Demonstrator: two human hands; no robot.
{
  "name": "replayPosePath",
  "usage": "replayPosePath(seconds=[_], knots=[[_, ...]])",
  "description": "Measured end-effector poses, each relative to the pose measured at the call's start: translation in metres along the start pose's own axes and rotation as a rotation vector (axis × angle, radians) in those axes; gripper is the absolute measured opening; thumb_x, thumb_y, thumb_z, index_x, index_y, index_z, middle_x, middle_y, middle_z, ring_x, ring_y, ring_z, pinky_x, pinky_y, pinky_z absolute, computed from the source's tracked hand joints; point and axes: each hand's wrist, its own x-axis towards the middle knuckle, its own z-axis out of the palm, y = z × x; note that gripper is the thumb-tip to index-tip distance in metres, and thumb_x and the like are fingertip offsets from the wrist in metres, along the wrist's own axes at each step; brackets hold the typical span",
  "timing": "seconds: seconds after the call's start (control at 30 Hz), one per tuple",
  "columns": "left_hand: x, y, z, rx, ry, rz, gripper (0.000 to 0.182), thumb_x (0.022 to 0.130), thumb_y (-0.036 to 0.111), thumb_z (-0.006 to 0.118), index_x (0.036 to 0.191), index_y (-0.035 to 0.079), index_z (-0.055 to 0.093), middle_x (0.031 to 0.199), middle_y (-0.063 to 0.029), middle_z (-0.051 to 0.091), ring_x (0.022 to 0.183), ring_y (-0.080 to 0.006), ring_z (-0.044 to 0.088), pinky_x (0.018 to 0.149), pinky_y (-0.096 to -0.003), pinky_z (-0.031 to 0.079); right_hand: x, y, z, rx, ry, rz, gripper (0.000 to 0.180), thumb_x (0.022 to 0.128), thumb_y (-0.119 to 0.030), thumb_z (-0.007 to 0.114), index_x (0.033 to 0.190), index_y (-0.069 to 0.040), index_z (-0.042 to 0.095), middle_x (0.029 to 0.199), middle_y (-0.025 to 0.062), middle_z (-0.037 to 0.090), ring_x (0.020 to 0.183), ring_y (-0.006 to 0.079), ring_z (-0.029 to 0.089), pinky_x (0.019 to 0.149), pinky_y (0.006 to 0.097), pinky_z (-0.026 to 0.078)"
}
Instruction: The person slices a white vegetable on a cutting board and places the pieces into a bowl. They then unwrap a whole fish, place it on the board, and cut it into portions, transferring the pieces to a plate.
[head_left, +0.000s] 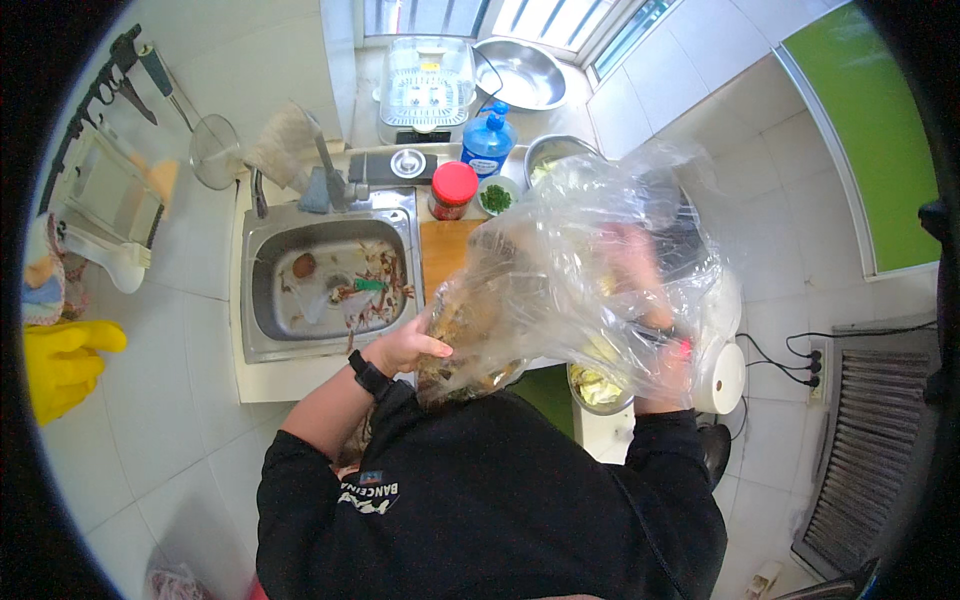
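Note:
A large clear plastic bag (559, 255) is spread in front of my body above the counter. My left hand (411, 346) grips its lower left end, where brown, dried-looking food (469, 315) is bunched inside; its exact kind is unclear. My right hand (634, 255) shows blurred through the plastic, on the right. Whether it is inside the bag or behind it, and what its fingers hold, I cannot tell. Under the bag lies a wooden cutting board (441, 251), partly covered. Below the bag's right part stands a bowl of cut cabbage (600, 390).
Left of the board is a steel sink (255, 300) holding food scraps. Behind stand a red-lidded jar (454, 187), a dish of chopped greens (495, 198), a blue bottle (487, 142) and a metal bowl (555, 146). A white lidded container (721, 379) and cords are at right.

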Motion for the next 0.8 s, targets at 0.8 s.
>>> replayPosePath(seconds=[0.8], knots=[[-0.012,-0.021,-0.037,-0.053,0.226,0.092,0.079,0.083,-0.002,0.07,0.156,0.003,0.039,0.142,-0.0136,0.06,0.125,-0.0266,0.063,0.104,-0.0438,0.054,-0.012,-0.08,-0.046,0.112,-1.214,0.34,0.016,0.108,-0.014,0.052,0.107,-0.001,0.061,0.1,0.0087,0.074,0.087,0.0168,0.074,0.074,0.0313,0.06]])
